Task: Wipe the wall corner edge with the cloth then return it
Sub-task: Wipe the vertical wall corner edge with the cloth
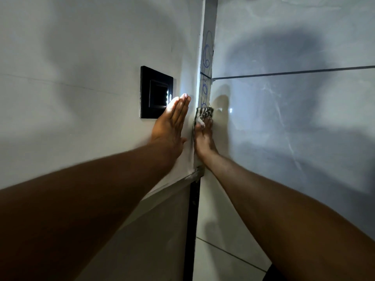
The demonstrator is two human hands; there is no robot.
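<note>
The wall corner edge [207,63] runs vertically up the middle of the view and carries blue scribble marks above my hands. A checked dark-and-light cloth [204,114] is pressed against this edge under the fingers of my right hand [204,136]. The cloth sits just below the lowest blue loops. My left hand [172,122] lies flat on the white wall left of the corner, fingers straight and together, holding nothing. Part of the cloth is hidden beneath my right palm.
A black switch plate [156,93] with small lit dots sits on the left wall, just beyond my left fingertips. Glossy grey tiles [294,118] with a dark grout line cover the right wall. A dark vertical gap [192,230] runs below the corner.
</note>
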